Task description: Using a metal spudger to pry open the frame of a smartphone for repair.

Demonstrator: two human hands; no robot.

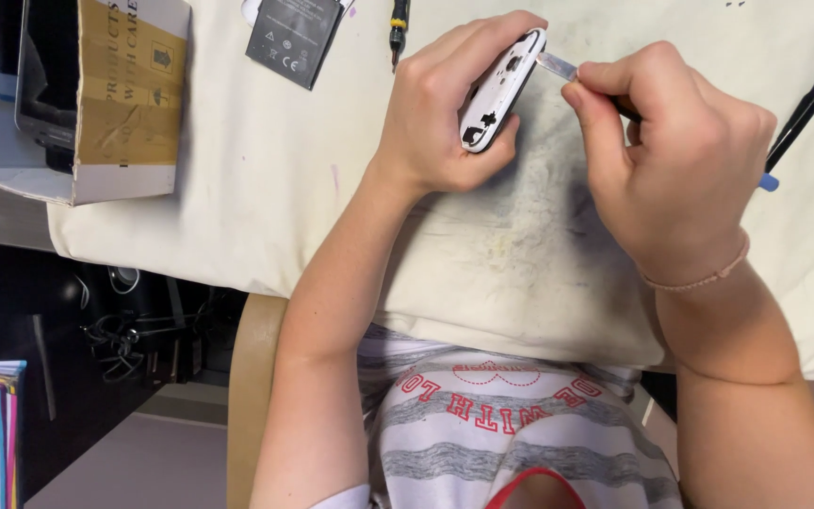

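Gripping the white phone frame (499, 91) on edge in my left hand (445, 108), upper centre, my right hand (671, 151) pinches a thin pry tool (558, 66) against its rim. Battery (292, 38) already lies out, upper left; prying seems unfinished.

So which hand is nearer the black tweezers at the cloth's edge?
Right. The right hand lies just beside the black tweezers, while the left hand holds the white phone frame farther away.
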